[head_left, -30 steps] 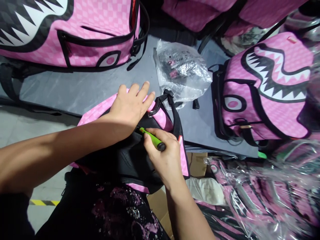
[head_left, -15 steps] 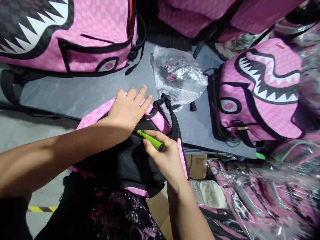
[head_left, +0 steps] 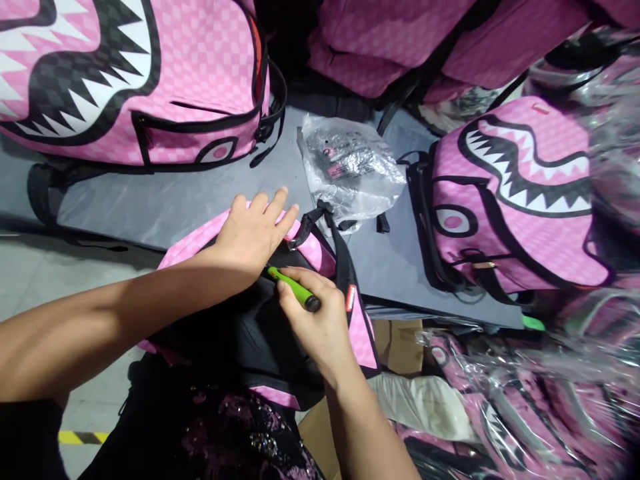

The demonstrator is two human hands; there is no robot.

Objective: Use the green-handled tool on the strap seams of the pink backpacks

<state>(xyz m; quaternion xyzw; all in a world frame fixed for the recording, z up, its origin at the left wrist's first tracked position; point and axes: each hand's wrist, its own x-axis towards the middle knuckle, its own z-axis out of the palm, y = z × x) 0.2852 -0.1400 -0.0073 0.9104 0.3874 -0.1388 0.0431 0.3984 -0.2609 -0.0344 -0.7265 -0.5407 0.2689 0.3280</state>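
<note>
A pink and black backpack [head_left: 235, 337] lies in front of me with its black padded side up, partly over the edge of the grey table [head_left: 200, 190]. Spread across its upper part is my left hand [head_left: 250, 233], open, palm down and pressing on the fabric. My right hand [head_left: 320, 320] is closed around a slim bright green tool with a black end [head_left: 297, 290]. The tool's tip points up and left, toward the black panel beside my left wrist; what it touches is hidden. A black strap [head_left: 343, 257] runs down the bag's right side.
Pink shark-mouth backpacks stand at upper left [head_left: 200, 73] and at right [head_left: 530, 167]. A clear plastic bag [head_left: 355, 167] with small dark contents lies between them. Plastic-wrapped backpacks [head_left: 530, 407] pile up at lower right beside a cardboard box [head_left: 400, 347].
The view has shifted slightly, so surrounding bags appear moved. My right hand and the green tool have edged left, closer to my left wrist. My left hand stays spread on the backpack.
</note>
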